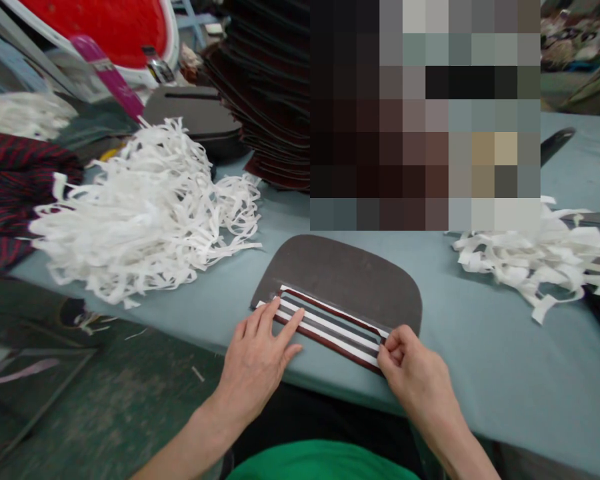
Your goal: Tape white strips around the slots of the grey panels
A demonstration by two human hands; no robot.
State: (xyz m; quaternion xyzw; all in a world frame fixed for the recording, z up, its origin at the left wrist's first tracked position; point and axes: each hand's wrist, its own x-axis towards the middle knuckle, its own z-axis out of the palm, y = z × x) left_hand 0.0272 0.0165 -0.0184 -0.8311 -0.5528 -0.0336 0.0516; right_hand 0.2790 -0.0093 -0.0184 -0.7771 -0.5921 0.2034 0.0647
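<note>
Smoothing white strips point(330, 327) across the slotted dark panel point(340, 270) on the counter point(485, 373), left hand point(254, 373) lying open and flat on them, right hand point(414, 377) seemingly pinching their ends, its fingers partly hiding the grip.

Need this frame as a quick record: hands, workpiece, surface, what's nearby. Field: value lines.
left hand: fingers pressed flat on the white strips
right hand: fingertips at the strips' right end
workpiece: dark grey rounded panel, strips lying along a dark-red-edged slot
surface: grey-blue covered table
nearby: left white strip pile; right white strip pile; stack of dark panels; red striped fabric
</note>
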